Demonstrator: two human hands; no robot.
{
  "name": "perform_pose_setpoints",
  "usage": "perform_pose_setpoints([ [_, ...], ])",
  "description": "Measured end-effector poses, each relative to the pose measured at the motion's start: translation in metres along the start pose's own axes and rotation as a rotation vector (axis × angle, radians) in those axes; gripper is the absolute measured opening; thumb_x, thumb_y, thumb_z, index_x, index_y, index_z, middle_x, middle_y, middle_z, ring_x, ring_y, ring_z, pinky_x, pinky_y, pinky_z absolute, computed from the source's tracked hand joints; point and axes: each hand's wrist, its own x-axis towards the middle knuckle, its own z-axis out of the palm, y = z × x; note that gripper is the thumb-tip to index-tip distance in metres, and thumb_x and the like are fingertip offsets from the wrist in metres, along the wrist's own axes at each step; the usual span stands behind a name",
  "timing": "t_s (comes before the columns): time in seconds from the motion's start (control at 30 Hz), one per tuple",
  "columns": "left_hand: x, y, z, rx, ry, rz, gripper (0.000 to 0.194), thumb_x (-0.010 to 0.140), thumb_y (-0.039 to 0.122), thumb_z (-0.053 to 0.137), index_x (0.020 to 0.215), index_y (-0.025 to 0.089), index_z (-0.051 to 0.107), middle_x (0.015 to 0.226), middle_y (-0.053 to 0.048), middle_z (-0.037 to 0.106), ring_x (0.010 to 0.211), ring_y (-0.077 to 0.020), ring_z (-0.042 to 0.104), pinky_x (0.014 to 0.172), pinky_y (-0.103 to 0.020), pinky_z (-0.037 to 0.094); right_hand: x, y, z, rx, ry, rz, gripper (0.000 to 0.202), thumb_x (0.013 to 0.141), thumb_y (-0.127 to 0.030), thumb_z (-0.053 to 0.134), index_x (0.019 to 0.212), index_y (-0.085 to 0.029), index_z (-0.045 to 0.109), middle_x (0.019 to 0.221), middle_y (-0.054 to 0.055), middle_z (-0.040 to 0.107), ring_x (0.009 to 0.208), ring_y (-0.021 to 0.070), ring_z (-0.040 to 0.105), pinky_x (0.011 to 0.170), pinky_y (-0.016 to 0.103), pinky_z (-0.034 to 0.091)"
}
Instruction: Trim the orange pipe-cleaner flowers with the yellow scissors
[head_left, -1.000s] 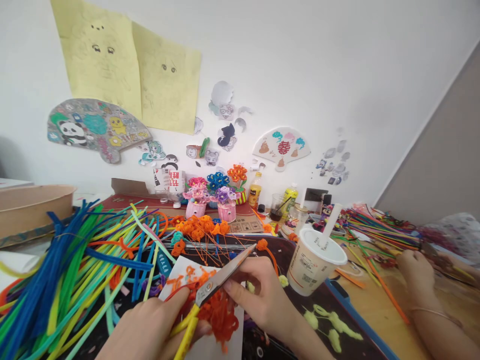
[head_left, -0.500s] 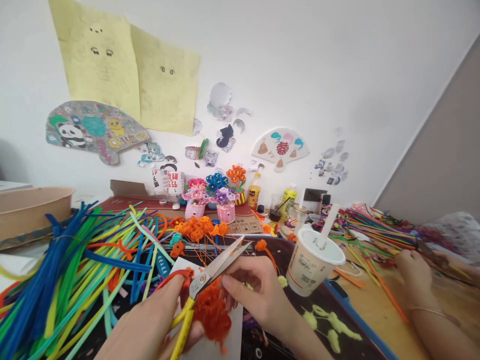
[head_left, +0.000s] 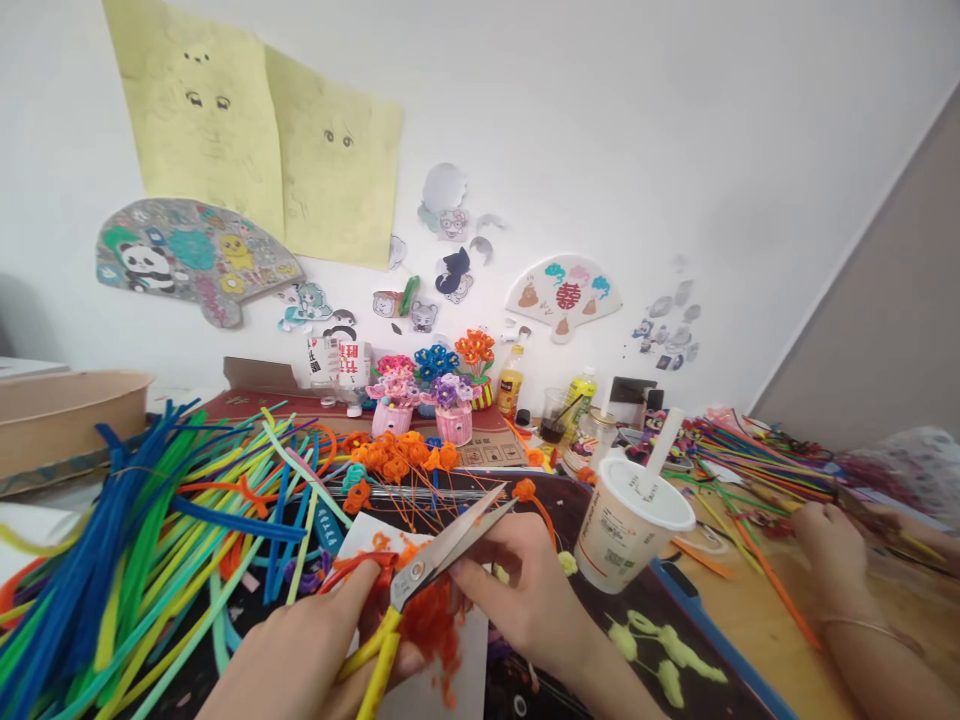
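My left hand (head_left: 307, 640) is closed on a pair of scissors (head_left: 435, 555) with yellow and red handles. The steel blades point up and right, slightly parted at the tips. They cross in front of the fingertips of my right hand (head_left: 517, 585), which are pinched together. What those fingers hold is hidden behind the blades. Under both hands, loose orange fuzz (head_left: 435, 640) is heaped on a sheet of white paper (head_left: 469, 680).
Colourful pipe cleaners (head_left: 217, 530) spread on the left. Orange pipe-cleaner flowers (head_left: 397, 458) lie ahead, before small flower pots (head_left: 454, 425). A lidded cup (head_left: 619, 545) with a straw stands right, near pale yellow pieces (head_left: 664, 645). Another person's hand (head_left: 832, 540) is at far right.
The scissors have shifted slightly right and down, together with my left hand. More orange fuzz shows on the paper above the blades. My right hand stays nearly in place.
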Motion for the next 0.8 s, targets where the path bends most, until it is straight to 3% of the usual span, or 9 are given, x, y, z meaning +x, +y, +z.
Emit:
perform_pose_setpoints([
  [0.4, 0.0045, -0.0044, 0.0030, 0.034, 0.050, 0.011, 0.035, 0.080, 0.049, 0.037, 0.089, 0.025, 0.061, 0.087, -0.009, 0.077, 0.076, -0.0302, 0.072, 0.063, -0.033, 0.047, -0.0007, -0.0007, -0.0006, -0.092, 0.003, -0.034, 0.019, 0.082, -0.021, 0.061, 0.083, -0.011, 0.077, 0.067, 0.006, 0.064, 0.060, 0.0161, 0.057, 0.056, 0.027, 0.049],
  [0.63, 0.0042, -0.0037, 0.0025, 0.042, 0.069, 0.029, 0.038, 0.080, 0.053, 0.037, 0.084, 0.025, 0.064, 0.074, -0.007, 0.075, 0.067, -0.0274, 0.070, 0.057, -0.030, 0.044, 0.0003, -0.0025, 0.0003, -0.117, 0.007, -0.079, 0.019, 0.083, -0.019, 0.060, 0.081, -0.012, 0.077, 0.067, 0.005, 0.065, 0.058, 0.0155, 0.058, 0.055, 0.025, 0.049],
  [0.8, 0.0029, -0.0056, 0.0037, 0.019, 0.006, -0.004, 0.046, 0.080, 0.054, 0.036, 0.096, 0.024, 0.066, 0.063, -0.004, 0.070, 0.058, -0.0251, 0.066, 0.056, -0.029, 0.042, 0.0000, -0.0035, 0.0004, -0.173, 0.018, -0.109, 0.019, 0.083, -0.018, 0.060, 0.080, -0.012, 0.077, 0.065, 0.005, 0.064, 0.057, 0.0154, 0.059, 0.055, 0.024, 0.047],
])
